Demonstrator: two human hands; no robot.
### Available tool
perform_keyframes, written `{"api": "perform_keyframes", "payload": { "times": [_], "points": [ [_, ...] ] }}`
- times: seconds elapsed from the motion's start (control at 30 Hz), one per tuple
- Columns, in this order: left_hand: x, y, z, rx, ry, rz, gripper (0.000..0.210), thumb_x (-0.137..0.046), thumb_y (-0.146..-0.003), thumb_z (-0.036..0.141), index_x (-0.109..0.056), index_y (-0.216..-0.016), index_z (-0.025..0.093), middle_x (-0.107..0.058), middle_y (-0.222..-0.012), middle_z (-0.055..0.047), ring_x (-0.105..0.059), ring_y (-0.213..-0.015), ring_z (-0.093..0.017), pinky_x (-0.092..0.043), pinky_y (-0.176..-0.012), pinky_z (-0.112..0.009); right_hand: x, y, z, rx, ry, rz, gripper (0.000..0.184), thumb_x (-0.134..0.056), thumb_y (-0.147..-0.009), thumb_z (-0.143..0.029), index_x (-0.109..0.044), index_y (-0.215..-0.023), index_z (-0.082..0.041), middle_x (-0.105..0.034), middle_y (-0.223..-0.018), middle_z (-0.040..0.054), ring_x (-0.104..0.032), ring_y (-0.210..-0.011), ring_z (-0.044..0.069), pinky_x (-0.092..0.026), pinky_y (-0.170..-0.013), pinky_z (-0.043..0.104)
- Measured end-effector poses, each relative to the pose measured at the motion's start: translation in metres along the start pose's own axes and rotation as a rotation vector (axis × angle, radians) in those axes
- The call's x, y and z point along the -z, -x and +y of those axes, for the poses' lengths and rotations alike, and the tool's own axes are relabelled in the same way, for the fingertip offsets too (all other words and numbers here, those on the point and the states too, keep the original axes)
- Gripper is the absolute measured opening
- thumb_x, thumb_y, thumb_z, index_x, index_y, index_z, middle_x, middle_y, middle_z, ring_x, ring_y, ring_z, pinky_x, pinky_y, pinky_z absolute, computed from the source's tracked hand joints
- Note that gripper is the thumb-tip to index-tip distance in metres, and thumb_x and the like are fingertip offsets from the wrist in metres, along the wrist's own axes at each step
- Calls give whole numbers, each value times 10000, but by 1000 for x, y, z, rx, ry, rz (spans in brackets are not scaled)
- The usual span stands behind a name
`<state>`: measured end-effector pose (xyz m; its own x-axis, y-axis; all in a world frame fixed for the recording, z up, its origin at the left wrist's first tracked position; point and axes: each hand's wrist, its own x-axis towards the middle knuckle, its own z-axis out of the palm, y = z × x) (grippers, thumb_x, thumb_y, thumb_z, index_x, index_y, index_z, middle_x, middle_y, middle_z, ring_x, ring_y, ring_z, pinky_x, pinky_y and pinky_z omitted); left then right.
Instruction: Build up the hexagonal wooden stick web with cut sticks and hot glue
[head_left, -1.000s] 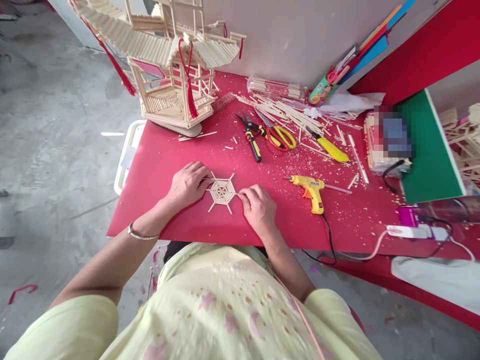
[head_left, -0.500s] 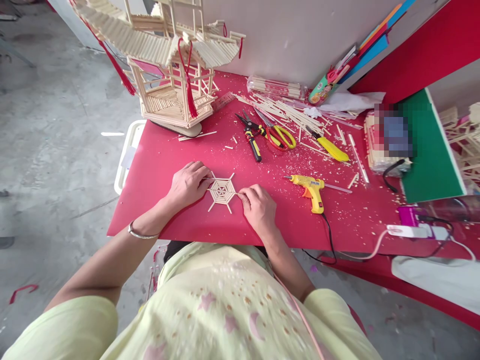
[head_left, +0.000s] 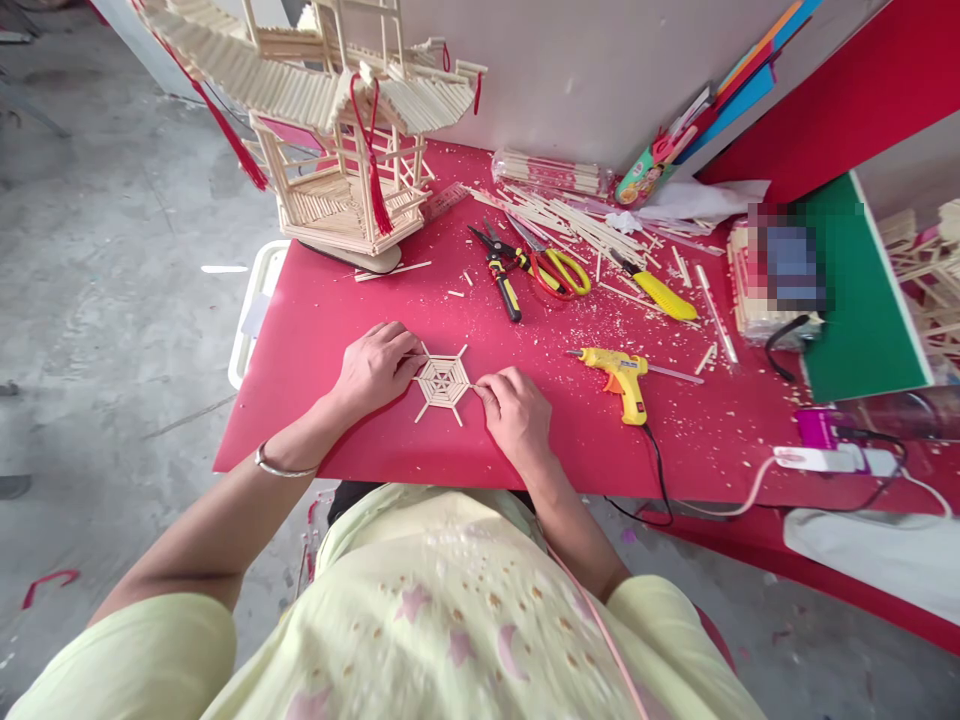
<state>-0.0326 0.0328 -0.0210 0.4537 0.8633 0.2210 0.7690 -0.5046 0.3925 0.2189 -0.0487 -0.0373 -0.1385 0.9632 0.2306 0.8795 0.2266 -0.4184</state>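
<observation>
A web-shaped hexagonal piece made of thin wooden sticks [head_left: 442, 384] lies on or just above the red tabletop [head_left: 352, 445], its spokes sticking out past the rings. My left hand [head_left: 377, 368] is closed at its left side, pinching the end of a spoke between thumb and fingers. On the opposite side, the fingertips of my right hand [head_left: 517, 408] pinch the right-hand spoke. A yellow hot glue gun [head_left: 621, 380] rests on its side to the right of my right hand, with a clear glue stick in its back.
A stick-built pavilion model [head_left: 337, 205] with red tassels stands at the back left. Behind the piece lie pliers [head_left: 504, 280], scissors [head_left: 559, 270], a yellow utility knife [head_left: 664, 295] and loose sticks [head_left: 570, 222]. A power strip [head_left: 832, 460] and cords sit at right.
Both hands keep their pinch on the stick web, which stays practically in place. The whole view has shifted very slightly.
</observation>
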Motion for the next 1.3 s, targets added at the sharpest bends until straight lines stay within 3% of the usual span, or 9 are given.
{"api": "perform_keyframes", "payload": {
  "times": [0.6, 0.77, 0.83, 0.97, 1.03, 1.13, 1.2, 1.3],
  "points": [
    [-2, 1, -1, -4, 42, 26, 258, -482, -1032, 368, -671, -935, 223, -698, -952, -82, -647, -912, -234, -481, -784, -349, 2, -1, -2, -7, 29, -5, 229, -517, -1081, -392, -706, -1027, -275, -677, -1015, 44, -628, -965, 188, -422, -767, 297],
    [1, 1, -1, 39, 165, 87, 231, -502, -1020, 384, -638, -930, 220, -695, -953, -73, -644, -890, -210, -489, -769, -330, 19, -3, -6, 15, -35, -72, 223, -546, -1068, -419, -713, -1028, -277, -692, -1009, 33, -660, -929, 173, -449, -738, 276],
    [0, 0, -1, 95, 272, 123, 213, -543, -997, 396, -622, -907, 220, -688, -923, -60, -624, -818, -189, -480, -721, -317, 35, -15, 1, 21, -75, -63, 253, -524, -1075, -442, -717, -1056, -279, -707, -1020, 29, -670, -899, 166, -464, -742, 270],
    [-3, -1, -1, 249, 542, 169, 233, -613, -956, 430, -598, -869, 214, -615, -767, -5, -517, -651, -143, -422, -625, -290, 64, -72, 29, -48, 14, 204, 321, -440, -1095, -389, -718, -1140, -234, -720, -1070, 74, -665, -931, 200, -479, -805, 304],
    [-4, -2, -1, 294, 670, 171, 257, -622, -954, 450, -585, -864, 212, -540, -695, 20, -452, -604, -126, -388, -594, -276, 67, -107, 41, -49, 52, 233, 299, -471, -1074, -359, -711, -1169, -208, -720, -1104, 98, -660, -961, 220, -488, -845, 326],
    [-3, -1, 2, 308, 831, 169, 293, -619, -958, 491, -562, -875, 216, -487, -674, 31, -422, -584, -118, -366, -567, -262, 52, -147, 43, -13, 139, 95, 311, -559, -1031, -372, -706, -1225, -180, -717, -1131, 130, -653, -1010, 250, -494, -893, 359],
    [-1, -1, 4, 314, 905, 173, 323, -621, -953, 522, -543, -874, 219, -470, -663, 37, -408, -570, -113, -352, -547, -253, 34, -161, 37, -27, 233, 21, 415, -615, -1003, -416, -682, -1290, -124, -699, -1187, 190, -637, -1093, 298, -480, -964, 414],
    [3, -1, 8, 328, 1010, 180, 370, -632, -937, 563, -516, -856, 221, -428, -637, 51, -358, -546, -102, -317, -515, -243, 13, -170, 29, -107, 356, 8, 629, -666, -964, -508, -612, -1386, -45, -617, -1343, 296, -549, -1274, 396, -422, -1054, 511]
  ]
}}
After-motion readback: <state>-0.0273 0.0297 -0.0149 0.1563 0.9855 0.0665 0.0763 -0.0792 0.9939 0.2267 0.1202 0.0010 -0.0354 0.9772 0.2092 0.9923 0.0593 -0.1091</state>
